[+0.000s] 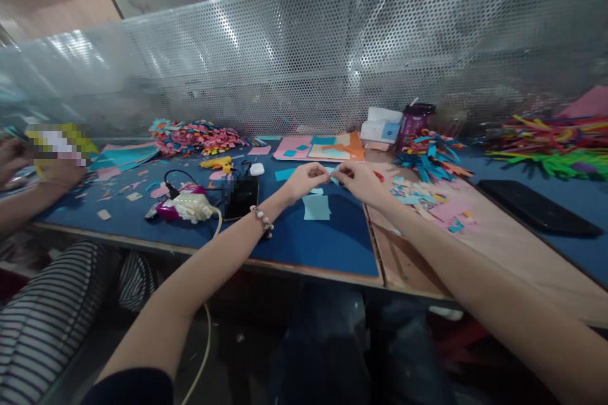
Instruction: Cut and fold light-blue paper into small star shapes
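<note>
My left hand and my right hand meet over the blue mat, fingertips pinched close together. Between them is a small pale-blue piece, perhaps paper or foam; its exact shape is hidden by the fingers. Just below lies a light-blue square sheet, with a smaller scrap above it. A brighter blue strip lies beside my left hand. The red handle of some tool shows beyond my right hand.
Left of me are a phone, a power strip with cables and a yellow glue gun. Coloured sheets, tissues and a purple cup stand behind. Right lies a black tablet-like slab. A co-worker's hand is far left.
</note>
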